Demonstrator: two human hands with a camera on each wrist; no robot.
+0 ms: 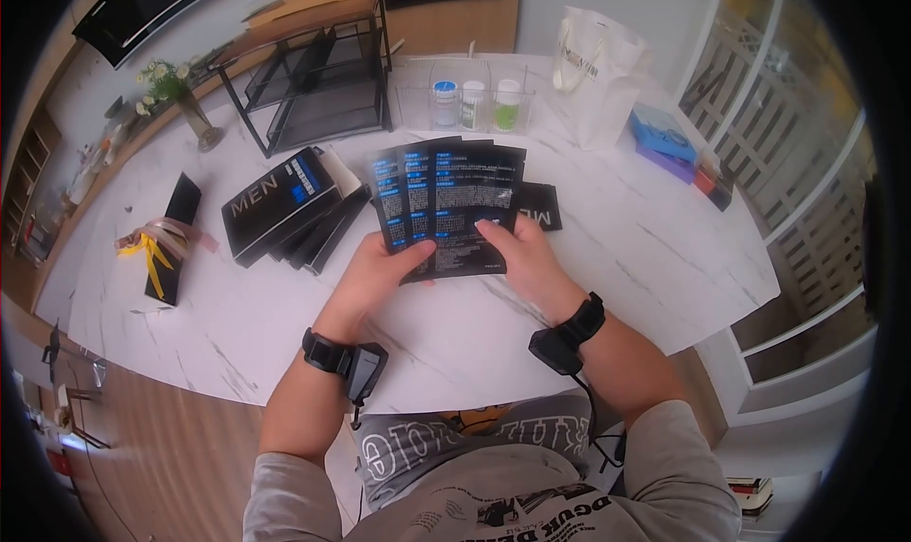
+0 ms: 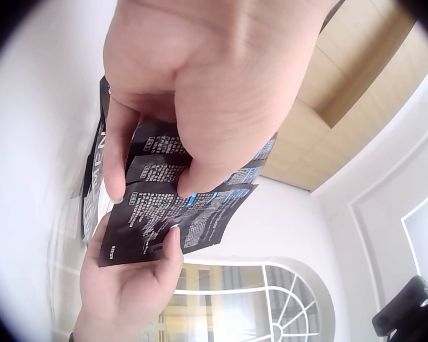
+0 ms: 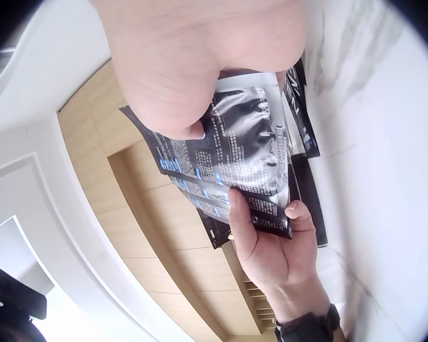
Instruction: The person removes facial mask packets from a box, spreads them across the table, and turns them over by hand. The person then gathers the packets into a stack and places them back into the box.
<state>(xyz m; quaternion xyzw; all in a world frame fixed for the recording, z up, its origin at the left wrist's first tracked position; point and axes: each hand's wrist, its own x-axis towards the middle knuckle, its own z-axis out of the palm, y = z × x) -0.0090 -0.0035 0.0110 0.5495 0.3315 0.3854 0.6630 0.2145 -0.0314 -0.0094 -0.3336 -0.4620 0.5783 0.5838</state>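
Several flat black foil sachets [image 1: 465, 186], printed in small white and blue text, are spread like a fan above the table. My left hand [image 1: 372, 274] pinches their lower left side, thumb over the printed face. On the lower right, my right hand [image 1: 539, 269] grips the front sachet with its thumb on top. The left wrist view shows the overlapping sachets [image 2: 146, 228] stepped between both hands. Glare whitens the front sachet [image 3: 246, 139] in the right wrist view. Behind the right hand lies another black packet [image 1: 543, 203] with "MEN" lettering.
Black "MEN" boxes [image 1: 275, 205] are piled left of the sachets. Farther left lies a black box [image 1: 180, 219] beside a yellow ribbon [image 1: 155, 257]. A metal rack [image 1: 327, 91], a clear organizer [image 1: 410, 110] with bottles, a white paper bag [image 1: 603, 86] and a blue box [image 1: 661, 134] stand behind.
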